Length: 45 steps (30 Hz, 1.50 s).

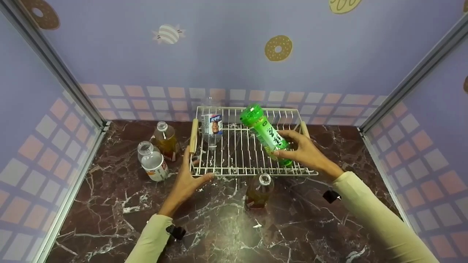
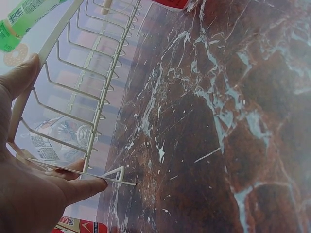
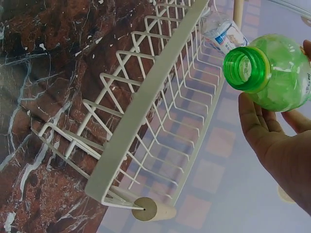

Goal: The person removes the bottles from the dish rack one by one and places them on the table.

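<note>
A white wire rack [image 1: 237, 146] with wooden handles stands near the back wall. My left hand [image 1: 186, 182] holds its front left corner; in the left wrist view the thumb lies on the rim and the fingers [image 2: 85, 189] reach around the lower wires. My right hand [image 1: 299, 148] grips a green plastic bottle [image 1: 267, 131], tilted above the rack's right half. The right wrist view shows the bottle's uncapped mouth [image 3: 244, 69]. Inside the rack, at its left end, lies a clear bottle [image 1: 212, 126] with a blue and white label.
Left of the rack stand an uncapped clear bottle [image 1: 155, 164] with a white and red label and a bottle of amber liquid [image 1: 166, 142]. Another amber bottle [image 1: 259, 193] stands in front of the rack on the dark marbled surface [image 1: 219, 226]. Patterned walls enclose three sides.
</note>
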Motion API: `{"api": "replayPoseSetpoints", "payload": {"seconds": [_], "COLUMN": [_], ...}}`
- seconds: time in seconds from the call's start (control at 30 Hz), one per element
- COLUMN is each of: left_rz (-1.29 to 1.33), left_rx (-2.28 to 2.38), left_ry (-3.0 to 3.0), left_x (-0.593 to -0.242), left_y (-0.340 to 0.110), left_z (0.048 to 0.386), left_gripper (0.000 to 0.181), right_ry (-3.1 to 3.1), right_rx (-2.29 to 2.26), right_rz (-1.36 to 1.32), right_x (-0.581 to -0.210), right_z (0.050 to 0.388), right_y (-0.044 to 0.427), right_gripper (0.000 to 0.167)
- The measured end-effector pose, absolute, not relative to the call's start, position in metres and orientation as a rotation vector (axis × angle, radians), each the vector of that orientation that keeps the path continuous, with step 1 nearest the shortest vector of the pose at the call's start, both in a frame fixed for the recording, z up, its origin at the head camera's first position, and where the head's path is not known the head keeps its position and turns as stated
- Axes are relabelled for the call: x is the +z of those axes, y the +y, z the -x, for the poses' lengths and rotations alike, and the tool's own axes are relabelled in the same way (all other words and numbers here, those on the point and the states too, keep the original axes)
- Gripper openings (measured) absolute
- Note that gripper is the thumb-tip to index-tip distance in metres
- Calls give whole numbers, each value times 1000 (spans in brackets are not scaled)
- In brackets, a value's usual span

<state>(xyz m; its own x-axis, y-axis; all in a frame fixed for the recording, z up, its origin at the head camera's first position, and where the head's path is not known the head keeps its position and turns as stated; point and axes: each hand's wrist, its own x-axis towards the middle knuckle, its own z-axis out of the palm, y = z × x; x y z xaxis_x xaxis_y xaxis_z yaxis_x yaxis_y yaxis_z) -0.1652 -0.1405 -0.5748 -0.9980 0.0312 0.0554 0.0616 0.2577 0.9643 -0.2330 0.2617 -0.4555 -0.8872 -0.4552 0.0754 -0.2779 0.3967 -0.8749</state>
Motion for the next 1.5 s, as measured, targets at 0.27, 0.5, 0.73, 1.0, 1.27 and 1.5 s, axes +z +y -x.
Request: {"api": "replayPoseSetpoints", "payload": {"seconds": [0.27, 0.5, 0.73, 1.0, 1.27, 1.5], "left_rz": [93, 100, 108, 113, 103, 151], "left_rx": [-1896, -1908, -1919, -1908, -1885, -1781], "left_ry": [-2464, -2455, -2443, -2457, -2456, -2473], "left_x": [-574, -573, -574, -573, -571, -562], "left_y": [-140, -139, -138, -141, -146, -148], "left_z": [166, 166, 167, 165, 157, 151], "left_gripper": [135, 136, 135, 135, 130, 123], "right_ry": [2497, 2517, 2531, 2430, 2478, 2457], "right_rx": [-1496, -1490, -1470, -1539, -1472, -1472], "right_rz": [618, 630, 583, 555, 608, 603], "right_x": [-456, -457, -460, -460, -457, -453], "right_z": [231, 228, 222, 217, 217, 216], "right_y": [262, 263, 264, 263, 264, 264], "right_gripper": [71, 65, 68, 67, 64, 64]}}
